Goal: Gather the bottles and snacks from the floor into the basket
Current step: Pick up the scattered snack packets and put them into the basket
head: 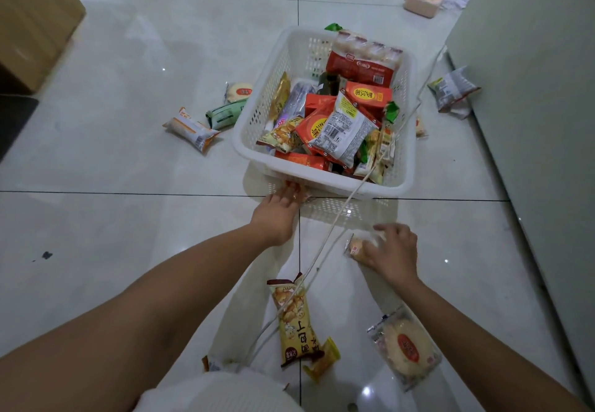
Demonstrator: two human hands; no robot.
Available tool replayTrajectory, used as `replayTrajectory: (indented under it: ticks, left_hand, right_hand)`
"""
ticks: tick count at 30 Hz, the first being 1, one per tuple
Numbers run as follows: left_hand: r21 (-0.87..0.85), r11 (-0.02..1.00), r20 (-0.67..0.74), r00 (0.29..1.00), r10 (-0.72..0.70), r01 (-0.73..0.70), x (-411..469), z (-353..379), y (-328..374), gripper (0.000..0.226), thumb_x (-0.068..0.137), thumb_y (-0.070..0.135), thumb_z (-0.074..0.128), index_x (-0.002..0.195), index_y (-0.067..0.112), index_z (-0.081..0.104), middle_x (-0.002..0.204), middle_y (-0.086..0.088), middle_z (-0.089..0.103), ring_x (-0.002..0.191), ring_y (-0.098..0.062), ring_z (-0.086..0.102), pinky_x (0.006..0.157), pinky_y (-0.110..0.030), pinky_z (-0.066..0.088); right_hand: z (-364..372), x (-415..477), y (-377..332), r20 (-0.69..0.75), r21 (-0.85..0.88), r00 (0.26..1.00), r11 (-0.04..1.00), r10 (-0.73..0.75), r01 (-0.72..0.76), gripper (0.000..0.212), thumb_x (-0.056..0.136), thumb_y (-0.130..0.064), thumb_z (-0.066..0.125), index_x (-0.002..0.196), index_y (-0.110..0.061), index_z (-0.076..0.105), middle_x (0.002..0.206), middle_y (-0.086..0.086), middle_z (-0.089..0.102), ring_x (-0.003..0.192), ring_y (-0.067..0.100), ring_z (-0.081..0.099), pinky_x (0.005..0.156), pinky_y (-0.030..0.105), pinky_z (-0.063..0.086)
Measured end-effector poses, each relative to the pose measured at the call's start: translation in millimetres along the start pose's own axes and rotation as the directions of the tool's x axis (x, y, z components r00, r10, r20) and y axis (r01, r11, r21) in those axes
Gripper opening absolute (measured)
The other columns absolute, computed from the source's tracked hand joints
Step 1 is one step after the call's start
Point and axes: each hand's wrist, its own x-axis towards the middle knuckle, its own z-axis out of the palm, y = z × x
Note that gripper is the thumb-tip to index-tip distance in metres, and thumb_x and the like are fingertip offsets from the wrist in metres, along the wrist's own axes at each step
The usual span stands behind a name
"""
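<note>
- The pale glossy tiled floor has dark grout lines; one crosses just under the near edge of the basket.
- A white perforated plastic basket sits centre-right, filled with snack packets, among them a red-and-white packet on top.
- A brown cardboard box borders the far-left corner; a grey-white cabinet panel runs along the right edge.
- The left hand reaches to the basket's near-left corner, fingers curled around a small wrapper at the rim; what it grips is too hidden to name.
- The right hand presses down on a small clear-wrapped round pastry on the floor, fingers closing over it.
- A thin white cord runs diagonally from the basket between both arms.
- Near floor: a yellow bread-print packet and a clear packet with a round cake.
- Left of the basket: an orange-and-white packet, a green pouch and a round cake packet; open tile lies beyond them.
- A grey crumpled packet lies against the cabinet.
</note>
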Motion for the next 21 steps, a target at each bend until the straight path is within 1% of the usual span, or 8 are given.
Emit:
replayTrajectory:
  ticks: [1, 2, 3, 5, 7, 11, 15, 21]
  left_hand:
    - [0.027, 1.000, -0.009, 1.000, -0.002, 0.002, -3, 2, 0, 0.073, 0.093, 0.013, 0.041, 0.153, 0.020, -0.001, 0.161, -0.009, -0.003, 0.148, -0.027, 0.000, 0.121, -0.040, 0.008]
    - [0.047, 0.999, -0.018, 1.000, -0.002, 0.003, -5, 3, -1, 0.075, 0.093, 0.013, 0.041, 0.152, 0.020, -0.003, 0.161, -0.009, -0.004, 0.148, -0.027, 0.000, 0.121, -0.040, 0.007]
    - [0.069, 0.998, -0.024, 1.000, 0.002, 0.000, -7, 3, -1, 0.075, 0.093, 0.013, 0.042, 0.152, 0.021, -0.004, 0.161, -0.009, -0.004, 0.148, -0.027, 0.000, 0.120, -0.040, 0.007]
    - [0.122, 0.992, -0.033, 0.999, 0.019, -0.015, -7, 2, -3, 0.074, 0.094, 0.013, 0.041, 0.152, 0.021, -0.004, 0.161, -0.009, -0.005, 0.148, -0.028, 0.000, 0.120, -0.041, 0.008]
    - [0.143, 0.989, -0.043, 0.998, 0.037, -0.030, -5, 1, -3, 0.071, 0.096, 0.013, 0.039, 0.152, 0.022, -0.003, 0.161, -0.009, -0.004, 0.148, -0.027, 0.002, 0.120, -0.040, 0.010]
    - [0.159, 0.985, -0.025, 0.997, 0.075, -0.070, -5, 0, -9, 0.070, 0.093, 0.010, 0.042, 0.153, 0.019, 0.006, 0.161, -0.005, 0.002, 0.148, -0.027, 0.006, 0.120, -0.040, 0.012]
    - [0.174, 0.981, -0.043, 0.994, 0.099, -0.090, -10, 3, -10, 0.070, 0.090, 0.011, 0.046, 0.151, 0.014, 0.012, 0.160, -0.005, 0.009, 0.147, -0.026, 0.011, 0.120, -0.040, 0.012]
    - [0.128, 0.986, -0.138, 0.983, 0.121, -0.104, -24, 0, -14, 0.053, 0.087, 0.013, 0.051, 0.138, 0.017, 0.037, 0.141, -0.004, 0.043, 0.132, -0.029, 0.038, 0.116, -0.049, 0.017]
  right_hand:
    - [-6, 2, -16, -0.022, 0.262, 0.996, 0.962, 0.086, -0.078, 0.027, 0.087, -0.023, 0.058, 0.113, -0.015, 0.059, 0.122, 0.009, 0.048, 0.118, 0.026, 0.041, 0.099, 0.036, 0.035]
    - [-14, 4, -36, 0.044, 0.568, 0.979, 0.802, 0.198, -0.188, 0.018, 0.090, -0.020, 0.054, 0.105, -0.013, 0.060, 0.112, 0.009, 0.052, 0.109, 0.025, 0.047, 0.090, 0.034, 0.042]
    - [-22, 6, -54, 0.182, 0.805, 0.946, 0.512, 0.270, -0.301, 0.015, 0.091, -0.021, 0.050, 0.099, -0.011, 0.059, 0.104, 0.010, 0.056, 0.098, 0.024, 0.053, 0.081, 0.034, 0.047]
    - [-35, 14, -78, 0.374, 0.926, 0.896, -0.036, 0.237, -0.377, 0.018, 0.093, -0.023, 0.045, 0.094, -0.008, 0.053, 0.096, 0.015, 0.059, 0.089, 0.026, 0.059, 0.080, 0.036, 0.051]
    - [-43, 23, -90, 0.403, 0.909, 0.885, -0.219, 0.235, -0.355, 0.018, 0.093, -0.023, 0.045, 0.099, -0.006, 0.050, 0.102, 0.020, 0.058, 0.091, 0.029, 0.061, 0.086, 0.039, 0.051]
    - [-48, 29, -99, 0.416, 0.908, 0.861, -0.193, 0.291, -0.373, 0.034, 0.097, -0.021, 0.045, 0.125, -0.001, 0.042, 0.113, 0.024, 0.054, 0.089, 0.034, 0.061, 0.083, 0.043, 0.052]
    - [-54, 32, -100, 0.419, 0.908, 0.850, -0.138, 0.320, -0.396, 0.032, 0.099, -0.021, 0.042, 0.122, 0.001, 0.043, 0.112, 0.025, 0.056, 0.090, 0.035, 0.061, 0.084, 0.045, 0.052]
    - [-73, 44, -90, 0.398, 0.916, 0.855, -0.099, 0.333, -0.388, 0.047, 0.096, -0.034, 0.045, 0.130, -0.002, 0.040, 0.116, 0.026, 0.053, 0.100, 0.035, 0.059, 0.092, 0.045, 0.051]
